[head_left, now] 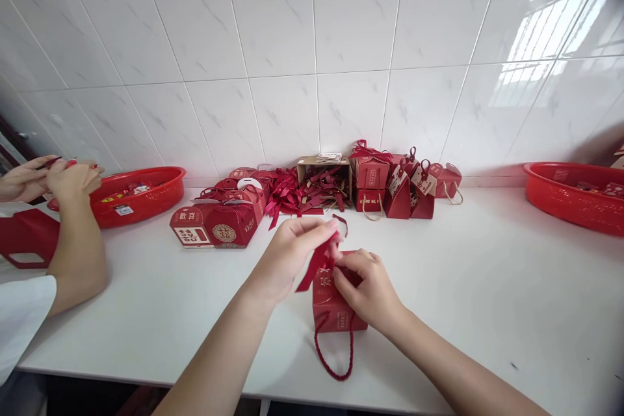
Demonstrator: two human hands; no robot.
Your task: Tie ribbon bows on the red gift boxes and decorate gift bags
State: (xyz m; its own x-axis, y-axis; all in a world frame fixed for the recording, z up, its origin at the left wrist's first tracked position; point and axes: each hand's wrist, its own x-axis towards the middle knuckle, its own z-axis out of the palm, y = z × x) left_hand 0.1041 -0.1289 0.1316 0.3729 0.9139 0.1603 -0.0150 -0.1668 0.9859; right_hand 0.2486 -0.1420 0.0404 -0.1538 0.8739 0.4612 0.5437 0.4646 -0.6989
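Observation:
A small red gift box (333, 302) stands on the white table in front of me, its twisted red cord handle (335, 377) hanging toward the near edge. Above its top, my left hand (292, 250) pinches a dark red ribbon (312, 271), one tail of which hangs down beside the box. My right hand (363, 286) is closed at the same ribbon, low by the box's top, thumb and forefinger together. The fingertips of both hands nearly meet there, and the part of the ribbon between them is partly hidden.
Finished-looking red boxes (229, 224) stand at the left back. Loose ribbons (283, 192), an open carton (348, 185) and more red boxes (373, 175) line the wall. Red basins (166, 192) stand at both sides. At left, a co-worker's hands (73, 179) are busy over a red box.

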